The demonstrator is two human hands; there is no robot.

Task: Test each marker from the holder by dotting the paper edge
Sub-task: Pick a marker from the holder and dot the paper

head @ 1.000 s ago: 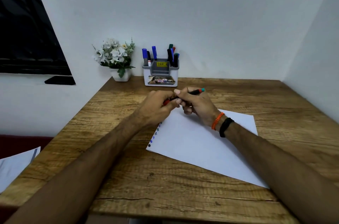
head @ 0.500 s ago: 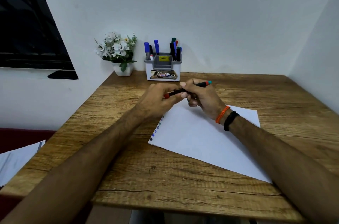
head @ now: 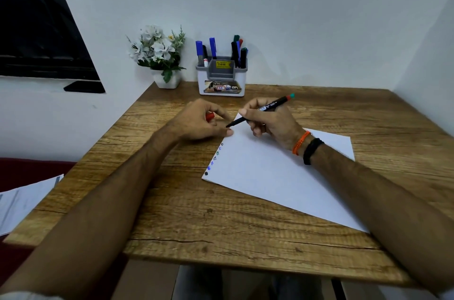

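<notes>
The right hand pinches an uncapped marker near its writing end, tip pointing left and down toward the far left corner of the paper, the teal-and-red back end raised to the far right. The left hand is curled round the red cap, and one of its fingertips presses on the paper's left edge just beside the marker tip. Whether the tip touches the sheet I cannot tell.

The marker looks light and stiff with a smooth barrel, so a grip low on the barrel, as here, should steady the tip best. The paper is thin and could slide on the wooden table; the pressing finger likely stops that.

A row of coloured dots runs along the left edge, nearer than the hands.

At the table's far edge stands the holder: blue markers upright in its left compartment, dark, green and red ones in its right. A pot of white flowers stands to its left.
</notes>
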